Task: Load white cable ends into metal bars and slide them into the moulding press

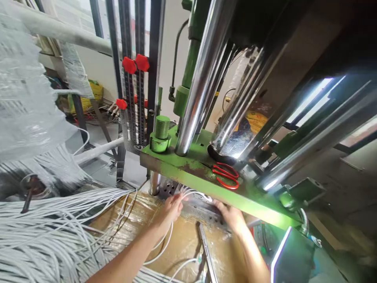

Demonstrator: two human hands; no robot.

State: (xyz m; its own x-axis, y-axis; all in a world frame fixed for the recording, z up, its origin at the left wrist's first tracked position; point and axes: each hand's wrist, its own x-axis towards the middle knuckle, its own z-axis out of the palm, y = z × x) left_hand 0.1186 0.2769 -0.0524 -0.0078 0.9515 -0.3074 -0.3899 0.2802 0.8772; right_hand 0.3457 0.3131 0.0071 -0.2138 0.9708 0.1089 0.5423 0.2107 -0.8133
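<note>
At far left we see a heap of white cables (44,232) spilling over the tape-wrapped cardboard benchtop (182,239). Our left hand (171,207) pinches a few cable ends (188,193) at the metal die block (203,208) under the green press plate (188,173). Our right hand (231,216) rests on that block, fingers hidden. Red scissors (226,176) lie on the plate.

scissors (226,175) on press plate (188,173) | cable pile (44,232) left | hands under plate
</note>
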